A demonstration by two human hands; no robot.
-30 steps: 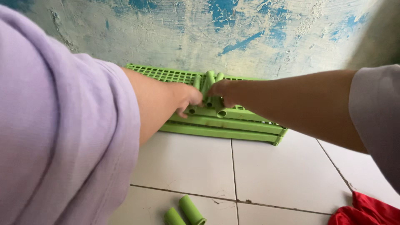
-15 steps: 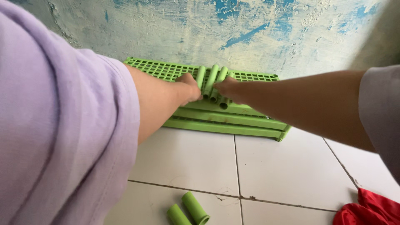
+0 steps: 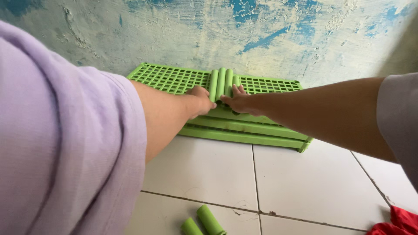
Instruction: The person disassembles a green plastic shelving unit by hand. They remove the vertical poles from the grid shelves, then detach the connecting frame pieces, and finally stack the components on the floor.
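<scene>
A stack of green plastic lattice shelves [image 3: 172, 79] lies on the white tiled floor against a blue-and-white painted wall. On top of it sits a bundle of several green plastic tubes [image 3: 222, 82], lying side by side and pointing away from me. My left hand [image 3: 199, 101] presses against the bundle's left side and my right hand [image 3: 237, 101] against its right side, so both hands clasp the tubes between them. My left arm in a lilac sleeve fills the left of the view.
Two loose green tubes [image 3: 204, 223] lie on the tiles near the bottom edge. A red cloth [image 3: 398, 222] sits at the bottom right corner. The wall stands directly behind the shelves.
Both hands gathered the scattered tubes into a tight parallel bundle and pushed it farther back on the shelf stack.
</scene>
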